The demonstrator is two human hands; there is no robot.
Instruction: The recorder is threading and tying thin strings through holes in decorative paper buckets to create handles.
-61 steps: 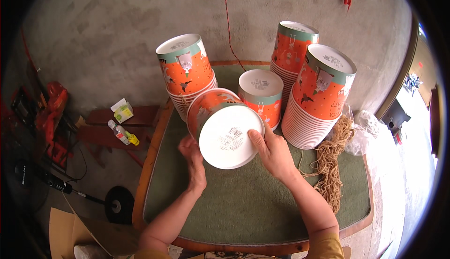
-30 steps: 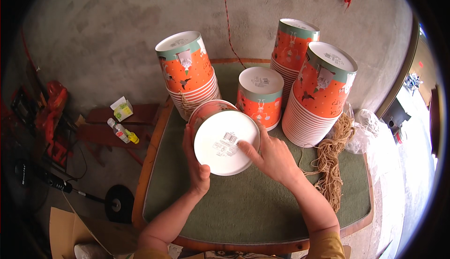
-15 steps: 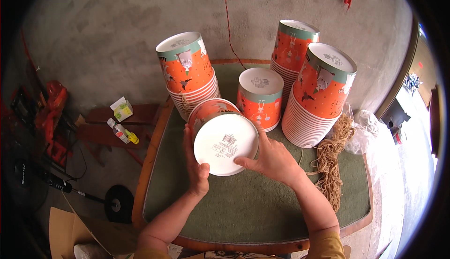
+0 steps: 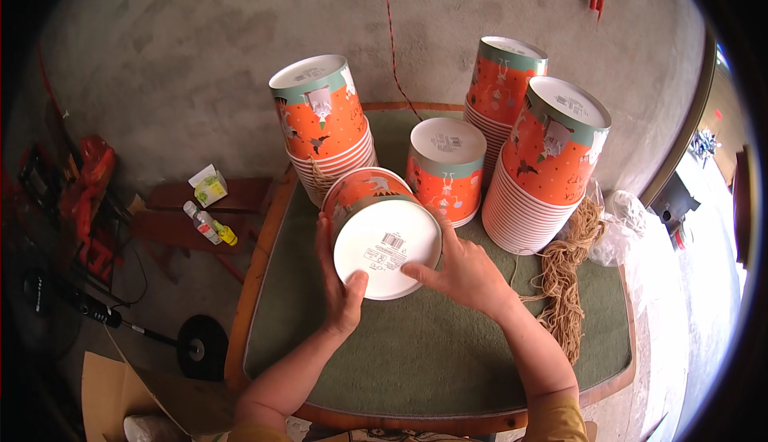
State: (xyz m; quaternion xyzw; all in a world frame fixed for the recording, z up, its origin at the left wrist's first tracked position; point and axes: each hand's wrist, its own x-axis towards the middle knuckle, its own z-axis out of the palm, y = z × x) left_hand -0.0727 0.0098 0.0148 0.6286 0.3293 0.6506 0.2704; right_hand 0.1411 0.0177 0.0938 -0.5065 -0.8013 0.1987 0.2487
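Between my two hands is an orange paper bucket [image 4: 364, 230], tilted so its white printed base faces me. My left hand [image 4: 342, 302] grips its left side, the thumb pressed on the base's lower edge. On the right, my right hand [image 4: 474, 278] wraps the wall with its thumb on the base. Some fingers of both hands are hidden behind the bucket. Just beyond stands a single upturned bucket [image 4: 446, 172]. Nested upturned stacks rise at the left [image 4: 320, 126], the right [image 4: 544, 162] and the far right back [image 4: 502, 82].
A hank of tan string [image 4: 570, 282] lies on the green-topped table [image 4: 448, 354], beside clear plastic bags [image 4: 620, 226]. Left of the table, a dark red bench [image 4: 172, 230] carries bottles [image 4: 202, 222] and a small box [image 4: 208, 186]. A cardboard box [image 4: 112, 398] sits lower left.
My left thumb has slid inward over the edge of the bucket's base. The bucket and my right hand have barely moved; the whole view has shifted slightly.
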